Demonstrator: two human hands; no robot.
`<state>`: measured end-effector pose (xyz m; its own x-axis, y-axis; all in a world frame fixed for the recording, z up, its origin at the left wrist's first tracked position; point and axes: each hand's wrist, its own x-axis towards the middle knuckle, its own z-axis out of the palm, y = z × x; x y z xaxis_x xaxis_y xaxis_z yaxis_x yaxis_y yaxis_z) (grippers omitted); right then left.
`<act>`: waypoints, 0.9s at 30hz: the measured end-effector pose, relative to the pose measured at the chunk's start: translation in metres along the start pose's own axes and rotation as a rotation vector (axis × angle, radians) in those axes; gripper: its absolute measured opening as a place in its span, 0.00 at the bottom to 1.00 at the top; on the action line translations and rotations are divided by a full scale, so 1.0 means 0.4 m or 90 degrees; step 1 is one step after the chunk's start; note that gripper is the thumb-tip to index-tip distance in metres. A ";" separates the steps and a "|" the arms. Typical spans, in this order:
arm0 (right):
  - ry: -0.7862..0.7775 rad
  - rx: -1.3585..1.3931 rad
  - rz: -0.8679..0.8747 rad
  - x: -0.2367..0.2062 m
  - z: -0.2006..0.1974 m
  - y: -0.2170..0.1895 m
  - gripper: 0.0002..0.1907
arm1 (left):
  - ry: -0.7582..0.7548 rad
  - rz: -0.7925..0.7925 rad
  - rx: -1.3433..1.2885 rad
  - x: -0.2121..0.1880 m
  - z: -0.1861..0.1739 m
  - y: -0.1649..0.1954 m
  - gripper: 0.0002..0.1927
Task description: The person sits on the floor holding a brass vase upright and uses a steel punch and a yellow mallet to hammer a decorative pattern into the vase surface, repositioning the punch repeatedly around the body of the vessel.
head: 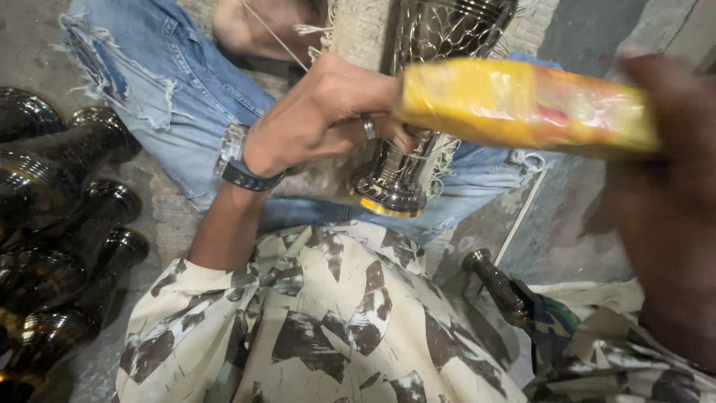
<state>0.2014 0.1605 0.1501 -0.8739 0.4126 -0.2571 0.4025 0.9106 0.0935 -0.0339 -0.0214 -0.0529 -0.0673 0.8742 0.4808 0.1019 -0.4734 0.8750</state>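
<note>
Fingers of the left hand [321, 112] wrap the stem of a shiny metal vase [406, 160]; the blurred right hand [664, 172] grips a yellow block [522, 104] against it.

A shiny silver metal goblet-shaped vase with pierced openwork sides [418, 97] is lying tilted across the lap, its round gold-rimmed foot pointing toward the camera. A blurred yellow rectangular block wrapped in glossy film [522, 104] is crossing just in front of its stem.
</note>
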 end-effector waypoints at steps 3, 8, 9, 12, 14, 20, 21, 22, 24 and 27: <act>0.061 0.113 0.004 0.004 0.028 0.008 0.08 | 0.003 0.030 -0.044 -0.002 0.005 -0.009 0.19; 0.035 0.245 0.094 -0.001 0.007 -0.004 0.14 | -0.015 -0.041 -0.037 0.000 0.006 -0.003 0.19; 0.022 0.230 0.083 -0.002 -0.010 -0.008 0.16 | -0.004 -0.022 -0.051 0.001 0.005 0.000 0.19; 0.024 0.091 -0.030 0.002 -0.041 -0.023 0.21 | 0.022 -0.002 -0.036 0.008 0.006 0.008 0.15; 0.017 0.094 -0.019 0.004 -0.043 -0.033 0.23 | 0.007 -0.037 0.029 0.015 0.009 0.011 0.09; -0.004 0.099 0.063 -0.034 -0.014 -0.021 0.21 | 0.030 0.007 -0.012 0.037 0.009 0.019 0.21; -0.008 0.059 0.066 -0.043 -0.007 -0.009 0.20 | 0.051 0.047 -0.026 0.041 0.005 0.018 0.17; -0.052 0.129 0.174 -0.044 0.002 0.013 0.19 | 0.075 0.081 -0.048 0.042 0.005 0.021 0.14; -0.137 0.273 0.380 -0.038 0.026 0.061 0.19 | 0.185 0.108 -0.173 0.041 0.010 0.031 0.10; -0.180 0.380 0.447 -0.035 0.060 0.121 0.19 | 0.332 0.058 -0.359 0.032 0.030 0.056 0.07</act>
<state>0.2396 0.1983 0.1349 -0.3141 0.7678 -0.5585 0.9492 0.2646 -0.1701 -0.0206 -0.0197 -0.0279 -0.5563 0.7311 0.3949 -0.3821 -0.6471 0.6597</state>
